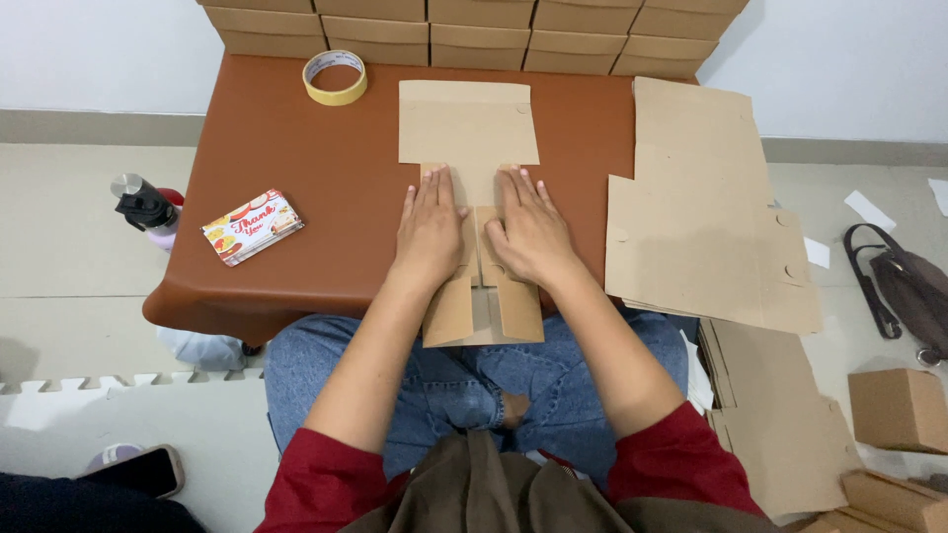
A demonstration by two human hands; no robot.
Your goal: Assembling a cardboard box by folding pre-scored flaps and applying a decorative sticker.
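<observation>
A: What's nearest?

B: Lap in jeans, red sleeves. Phone [148,472] on floor mat, near left. Small brown boxes [894,410] near right.

A: Hands?

B: Both flat, palms down on a cardboard box blank [470,133] at table's near edge. Left hand [431,229] w/ fingers straight & close together, pressing the left folded flap. Right hand [529,229] same on right flap, thumb tucked inward. Neither grips anything. Blank's near end hangs over the edge twd the lap; far panel lies flat, mid table.

A: Around it?

B: Brown table [296,158]. Stack of flat blanks [706,217] just right, overhanging. Printed card pack [253,226] left. Bottle [148,209] on floor past left edge. Tape roll [335,77] far left. Folded boxes [474,30] stacked along far wall. Bag [904,286] on floor far right.
</observation>
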